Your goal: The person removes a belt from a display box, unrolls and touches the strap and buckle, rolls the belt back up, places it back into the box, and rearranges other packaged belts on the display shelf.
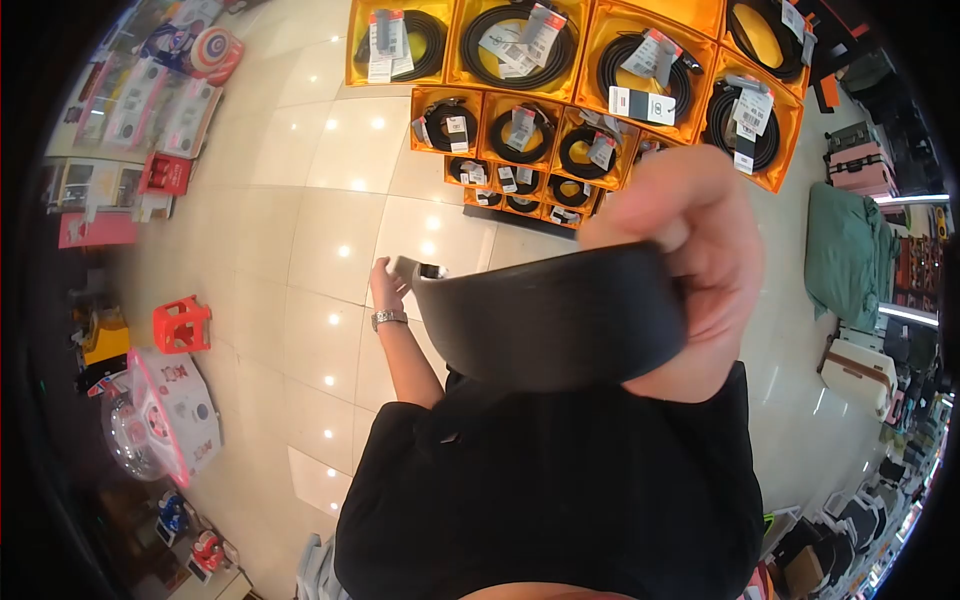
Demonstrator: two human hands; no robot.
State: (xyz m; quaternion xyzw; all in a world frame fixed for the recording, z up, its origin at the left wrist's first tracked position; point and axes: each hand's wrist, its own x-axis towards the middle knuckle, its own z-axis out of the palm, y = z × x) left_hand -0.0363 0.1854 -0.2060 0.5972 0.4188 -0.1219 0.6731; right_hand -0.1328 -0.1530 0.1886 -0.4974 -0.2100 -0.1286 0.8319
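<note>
Close to the camera, the right grip (715, 275) is curled on a black belt (545, 318); firm, even tension should keep it from twisting. The belt looks broad and smooth, sagging between both hands. Farther out, the left grip (388, 285) holds its greyish part. Beyond are orange boxes (788, 150) with coiled belts (472, 50).

Orange boxes (788, 150), coiled black belts (520, 81) inside, tiled floor (330, 230), red stool (183, 324) on it

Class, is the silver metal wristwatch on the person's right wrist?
No: the wristwatch circles the wrist of the left hand, while the right hand grips the flat black belt.
</note>
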